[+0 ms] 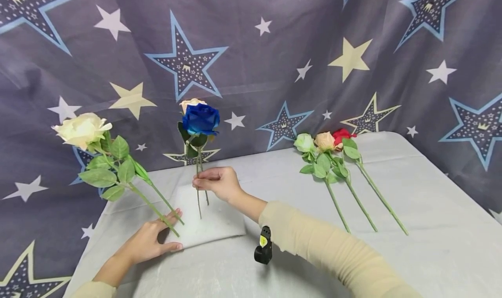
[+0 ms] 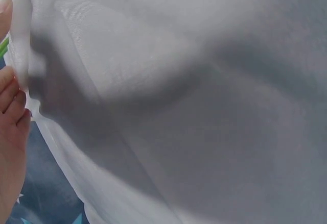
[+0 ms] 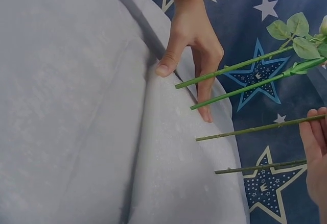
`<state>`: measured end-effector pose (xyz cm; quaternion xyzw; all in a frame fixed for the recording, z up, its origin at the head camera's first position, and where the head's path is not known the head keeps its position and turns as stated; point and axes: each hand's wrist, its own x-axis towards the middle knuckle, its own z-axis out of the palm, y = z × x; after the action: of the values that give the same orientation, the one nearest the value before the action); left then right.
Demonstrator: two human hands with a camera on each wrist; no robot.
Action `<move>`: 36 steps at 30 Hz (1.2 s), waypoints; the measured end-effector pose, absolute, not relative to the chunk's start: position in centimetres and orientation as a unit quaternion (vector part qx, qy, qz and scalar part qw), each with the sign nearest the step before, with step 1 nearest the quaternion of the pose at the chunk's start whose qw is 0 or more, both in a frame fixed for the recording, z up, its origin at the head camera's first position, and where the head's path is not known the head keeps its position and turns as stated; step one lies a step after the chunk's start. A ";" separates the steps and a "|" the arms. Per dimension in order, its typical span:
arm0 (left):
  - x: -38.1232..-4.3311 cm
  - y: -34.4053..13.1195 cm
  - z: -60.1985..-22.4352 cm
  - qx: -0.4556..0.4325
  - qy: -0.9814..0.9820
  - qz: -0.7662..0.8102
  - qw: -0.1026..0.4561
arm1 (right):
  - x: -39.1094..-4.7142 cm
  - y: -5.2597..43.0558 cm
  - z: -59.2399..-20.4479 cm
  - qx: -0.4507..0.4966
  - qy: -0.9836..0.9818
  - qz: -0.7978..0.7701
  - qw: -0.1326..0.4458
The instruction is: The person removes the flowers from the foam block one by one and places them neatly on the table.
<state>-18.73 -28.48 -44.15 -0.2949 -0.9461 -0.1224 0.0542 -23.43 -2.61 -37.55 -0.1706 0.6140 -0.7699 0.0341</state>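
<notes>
Stem down and bloom up, a deep-blue rose with layered, cloth-like petals (image 1: 201,119) is held nearly upright in the head view, above a white, foam-like rectangular block (image 1: 223,221); the right hand (image 1: 219,182) is the nearer one, its thumb and fingertips pinched on the thin stem well below the bloom. From that hand the bloom lies up and slightly left, and the stem's foot drops below the fingertips to the block's top, though whether it only touches or goes in cannot be told. A peach rose with a thin brownish stem (image 1: 192,102) stands close behind; whether the pinch takes in its stem too is unclear. The right forearm slants in from the lower right, palm side hidden. The left hand (image 1: 147,239) rests on the block's left edge, thumb and fingers spread apart, beside a large cream-white rose (image 1: 82,130) and a slim bright-green flower stalk (image 1: 141,171), both leaning left. In the left wrist view, only part of the left hand shows at the picture's left border, beside pale cloth. In the right wrist view, the pinched stem runs lengthwise from the right hand's fingertips toward the block, roughly parallel to its neighbour, while the left hand's thumb and fingers straddle the block's corner.
</notes>
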 end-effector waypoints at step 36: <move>-18.7 -28.5 -44.1 -0.292 -0.946 -0.131 0.054 | -22.8 -3.1 -39.0 -0.177 0.722 -0.667 -0.048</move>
<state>-18.70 -28.46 -44.10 -0.2918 -0.9459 -0.1313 0.0537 -22.81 -3.07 -39.05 -0.1772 0.7224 -0.6667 -0.0481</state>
